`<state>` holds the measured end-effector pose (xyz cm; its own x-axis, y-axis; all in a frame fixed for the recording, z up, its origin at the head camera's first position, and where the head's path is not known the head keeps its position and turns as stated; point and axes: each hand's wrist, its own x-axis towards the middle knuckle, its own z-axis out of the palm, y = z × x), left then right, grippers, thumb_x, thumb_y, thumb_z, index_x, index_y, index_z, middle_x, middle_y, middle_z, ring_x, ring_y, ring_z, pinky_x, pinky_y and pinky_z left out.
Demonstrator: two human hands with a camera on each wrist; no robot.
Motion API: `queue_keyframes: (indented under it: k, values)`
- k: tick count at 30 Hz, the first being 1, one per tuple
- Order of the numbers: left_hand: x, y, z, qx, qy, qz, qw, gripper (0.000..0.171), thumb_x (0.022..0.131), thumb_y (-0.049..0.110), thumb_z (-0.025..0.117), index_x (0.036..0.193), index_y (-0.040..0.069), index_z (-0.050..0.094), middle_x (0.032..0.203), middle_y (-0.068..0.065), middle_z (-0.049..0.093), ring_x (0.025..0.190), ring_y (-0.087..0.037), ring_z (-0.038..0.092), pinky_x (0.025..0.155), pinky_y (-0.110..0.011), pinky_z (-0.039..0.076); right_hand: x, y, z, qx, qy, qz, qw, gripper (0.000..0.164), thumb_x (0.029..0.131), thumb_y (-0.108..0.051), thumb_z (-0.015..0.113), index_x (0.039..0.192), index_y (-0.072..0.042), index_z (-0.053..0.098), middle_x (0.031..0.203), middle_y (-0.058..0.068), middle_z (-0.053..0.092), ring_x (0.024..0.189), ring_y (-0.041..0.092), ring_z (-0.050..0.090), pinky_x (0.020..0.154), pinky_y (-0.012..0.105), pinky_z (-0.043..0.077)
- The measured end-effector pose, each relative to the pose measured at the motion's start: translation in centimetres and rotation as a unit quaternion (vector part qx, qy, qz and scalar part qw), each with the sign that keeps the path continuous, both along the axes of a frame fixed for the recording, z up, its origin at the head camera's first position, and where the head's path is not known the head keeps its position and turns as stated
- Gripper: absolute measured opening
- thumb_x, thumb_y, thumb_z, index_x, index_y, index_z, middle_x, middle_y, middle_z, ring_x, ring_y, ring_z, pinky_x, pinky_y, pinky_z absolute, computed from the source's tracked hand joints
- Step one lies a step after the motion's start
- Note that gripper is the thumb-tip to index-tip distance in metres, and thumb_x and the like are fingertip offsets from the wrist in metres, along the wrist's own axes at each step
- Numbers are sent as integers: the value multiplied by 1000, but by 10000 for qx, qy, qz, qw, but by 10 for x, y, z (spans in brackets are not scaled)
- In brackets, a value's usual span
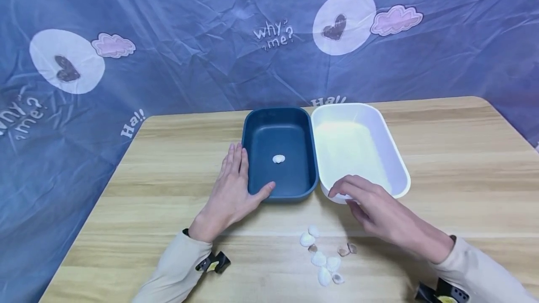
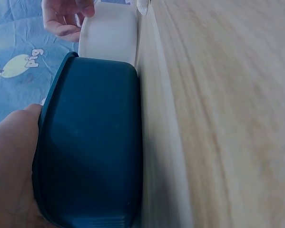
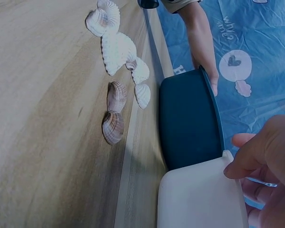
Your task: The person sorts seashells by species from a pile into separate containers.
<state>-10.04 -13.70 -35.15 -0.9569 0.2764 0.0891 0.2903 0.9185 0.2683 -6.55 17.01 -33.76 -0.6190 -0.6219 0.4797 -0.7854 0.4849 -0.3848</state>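
Note:
A dark blue plastic tub [image 1: 280,120] stands on the table with one white scallop shell [image 1: 279,158] on its floor. My left hand [image 1: 229,191] lies along its left side, fingers straight, thumb over the near rim. Pressed close to its right is a white tub [image 1: 381,153], its floor bare. My right hand [image 1: 375,207] is bent over the white tub's near left corner. In the right wrist view its thumb [image 3: 242,164] overlaps the rim, with the other fingers curled above. I cannot tell whether they grip the rim or something small.
Several white seashells [image 1: 318,259] lie loosely grouped on the table in front of the tubs, with some small brown shells [image 1: 343,250] beside them. The wooden table [image 1: 147,191] has a back edge near the tubs. A blue printed cloth [image 1: 210,50] hangs behind it.

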Motion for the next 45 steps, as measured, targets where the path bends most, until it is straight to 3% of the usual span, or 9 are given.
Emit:
queue_keyframes:
  k: [5, 10, 14, 17, 21, 30, 35, 39, 45]
  values:
    - [0, -1, 0, 56, 45, 10, 10000, 105, 87, 73, 41, 151, -6, 13, 160, -21, 5, 147, -28, -7, 119, -42, 5, 1, -1, 2, 33, 73, -41, 10000, 55, 61, 23, 55, 103, -11, 62, 105, -4, 60, 91, 11, 55, 83, 9, 40]
    - [1, -1, 0, 120, 71, 13, 9999, 105, 87, 72, 41, 151, -7, 13, 160, -20, 2, 147, -26, -9, 119, -40, 4, 7, -12, 3, -32, 617, 90, 9981, 42, 67, 9, 58, 103, -11, 65, 112, 5, 61, 101, 21, 56, 95, 21, 39]
    - [3, -2, -1, 146, 105, 30, 9998, 105, 87, 72, 42, 150, -7, 14, 160, -20, 3, 147, -26, -9, 119, -40, 4, 19, -30, 0, 444, 846, 666, 9932, 39, 65, 6, 61, 98, -14, 68, 102, -2, 60, 90, 13, 55, 84, 24, 46]
    - [3, -1, -2, 134, 121, 49, 9998, 105, 87, 72, 42, 150, -7, 14, 160, -20, 3, 147, -26, -9, 119, -41, 5, 24, -42, -8, 1020, 1022, 1121, 9832, 44, 59, 7, 67, 96, -17, 68, 96, -5, 56, 83, 9, 52, 75, 23, 47]
    - [4, 0, -2, 98, 116, 56, 9999, 105, 87, 72, 41, 150, -7, 15, 160, -20, 4, 147, -26, -9, 119, -41, 5, 26, -48, -19, 1598, 1206, 1238, 9719, 35, 67, 0, 70, 95, -21, 68, 94, -6, 57, 82, 10, 50, 70, 23, 45]
    - [5, 1, -2, 67, 115, 17, 9999, 104, 88, 72, 40, 150, -7, 15, 159, -22, 7, 147, -27, -8, 119, -40, 5, 28, -48, -25, 1832, 787, 1016, 9746, 32, 68, 1, 73, 92, -19, 68, 81, -10, 53, 76, 7, 47, 67, 23, 44]
    - [4, 0, -3, 43, 109, 32, 9999, 104, 88, 72, 40, 150, -7, 15, 159, -21, 5, 147, -27, -9, 119, -41, 5, 26, -49, -25, 1724, 677, 896, 9786, 16, 77, -17, 78, 87, -18, 65, 77, -12, 52, 74, 5, 50, 67, 22, 45]
    - [3, 0, -3, 18, 131, 47, 9999, 104, 88, 72, 39, 150, -7, 15, 159, -21, 6, 147, -28, -7, 119, -41, 5, 26, -49, -25, 1642, 535, 910, 9808, 19, 80, -31, 77, 88, -19, 65, 79, -13, 52, 75, 3, 51, 68, 23, 45]
    - [4, 0, -2, 22, 124, 35, 9999, 104, 88, 72, 40, 150, -7, 15, 159, -22, 7, 147, -27, -7, 119, -40, 6, 26, -46, -24, 1458, 228, 1132, 9826, 17, 80, -23, 76, 94, -21, 66, 83, -13, 54, 77, 3, 51, 69, 22, 45]
